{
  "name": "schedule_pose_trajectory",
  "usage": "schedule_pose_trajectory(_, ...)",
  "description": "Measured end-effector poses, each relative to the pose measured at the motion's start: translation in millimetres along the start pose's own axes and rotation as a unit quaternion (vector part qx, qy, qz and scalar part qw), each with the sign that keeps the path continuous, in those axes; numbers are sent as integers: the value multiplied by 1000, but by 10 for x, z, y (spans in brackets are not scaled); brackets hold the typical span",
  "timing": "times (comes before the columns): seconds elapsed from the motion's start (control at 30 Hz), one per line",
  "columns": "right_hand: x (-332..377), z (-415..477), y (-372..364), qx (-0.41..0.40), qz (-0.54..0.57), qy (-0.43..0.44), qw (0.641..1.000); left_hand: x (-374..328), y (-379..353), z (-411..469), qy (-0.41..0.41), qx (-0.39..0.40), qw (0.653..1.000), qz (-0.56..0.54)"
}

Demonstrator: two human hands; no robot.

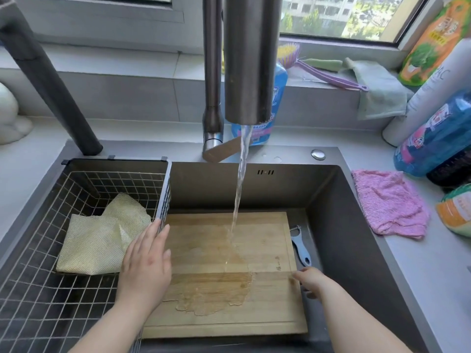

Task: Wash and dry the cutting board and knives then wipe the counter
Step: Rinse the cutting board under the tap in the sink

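The cutting board [267, 314] lies flat in the sink [344, 225], centre to lower frame. A stream of water [240, 179] from the faucet [251, 59] lands on it and spreads into a wet patch.

The left hand [145, 263] rests open, fingers straight, over the board's left edge, against the wire basket [51, 289], which holds a yellow mesh cloth [96, 240]. The right hand [309, 278] pinches the board's right edge, thumb on top.

A peeler [300, 248] fills the narrow gap between that edge and the sink wall. At right, a pink cloth [390, 205] lies on the tabletop [433, 276] by the sink rim.
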State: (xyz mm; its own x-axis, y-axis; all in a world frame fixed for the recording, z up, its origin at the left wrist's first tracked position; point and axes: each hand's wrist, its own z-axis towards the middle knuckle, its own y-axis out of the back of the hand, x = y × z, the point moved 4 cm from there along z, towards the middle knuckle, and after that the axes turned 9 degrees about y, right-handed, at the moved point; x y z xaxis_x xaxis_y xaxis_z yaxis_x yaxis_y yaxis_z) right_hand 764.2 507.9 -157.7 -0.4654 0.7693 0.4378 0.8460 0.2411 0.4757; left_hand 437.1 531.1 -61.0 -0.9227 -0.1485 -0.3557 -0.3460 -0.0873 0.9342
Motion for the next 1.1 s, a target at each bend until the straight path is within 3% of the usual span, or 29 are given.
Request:
schedule_pose_trajectory(0.57,29,-2,-81,73,84,-25,994,2,11,-5,-7,-3,1000,6)
schedule_pose_trajectory(0.87,470,-536,237,95,128,121,980,-34,102,-36,-38,-6,998,48)
schedule_pose_trajectory(0.97,529,-752,226,84,208,153,962,-197,79,-119,-56,54,995,57)
schedule_pose_trajectory(1.03,517,-851,208,59,252,162,952,-402,-27,-224,-59,77,995,1)
schedule_pose_trajectory(1.1,500,-938,190,28,274,177,945,-651,-249,-427,17,215,971,-107)
